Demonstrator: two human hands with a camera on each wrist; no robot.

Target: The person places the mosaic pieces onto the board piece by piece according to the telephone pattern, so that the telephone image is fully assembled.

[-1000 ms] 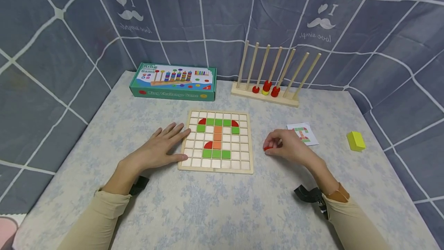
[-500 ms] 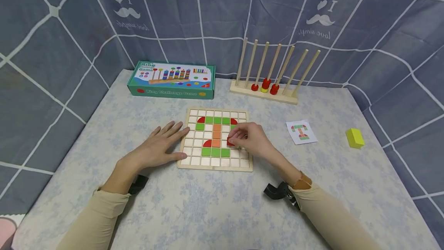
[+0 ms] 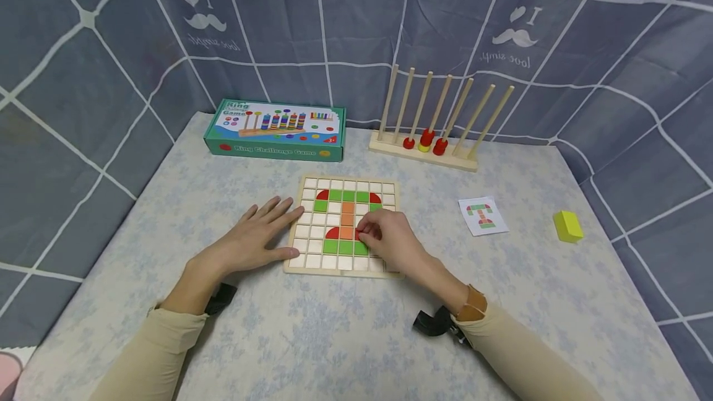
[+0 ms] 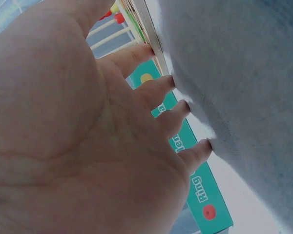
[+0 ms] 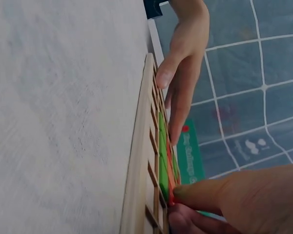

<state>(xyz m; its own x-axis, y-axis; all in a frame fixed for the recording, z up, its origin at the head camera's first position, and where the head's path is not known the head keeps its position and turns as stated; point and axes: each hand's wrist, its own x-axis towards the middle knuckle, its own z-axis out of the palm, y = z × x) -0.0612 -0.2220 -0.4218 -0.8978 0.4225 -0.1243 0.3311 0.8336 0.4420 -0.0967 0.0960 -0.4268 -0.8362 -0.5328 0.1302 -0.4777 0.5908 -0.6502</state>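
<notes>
A square wooden grid board [image 3: 314, 271] lies on the table. My left hand [image 3: 250, 237] rests flat at its left edge, fingers spread, with the thumb and index finger touching the frame. Over the lower middle of the grid, my right hand [image 3: 391, 241] pinches a small red tile [image 3: 359, 236] between thumb and fingers, right of the orange column [image 3: 347, 218] and just above the lower green row [image 3: 345, 247]. The fingers cover most of that tile. A red quarter-round tile [image 3: 332, 233] sits left of the column. More red and green tiles form an arch at the top.
Behind the board are a green game box [image 3: 273, 150] and a wooden peg stand [image 3: 390, 146] with red and yellow rings on some pegs. To the right lie a pattern card [image 3: 473, 228] and a yellow block [image 3: 568, 226]. A curtain [image 3: 356, 30] hangs behind the table.
My right hand has carried the red tile left from beside the card onto the board, down to the cell beside the orange column. The left hand has stayed in place.
</notes>
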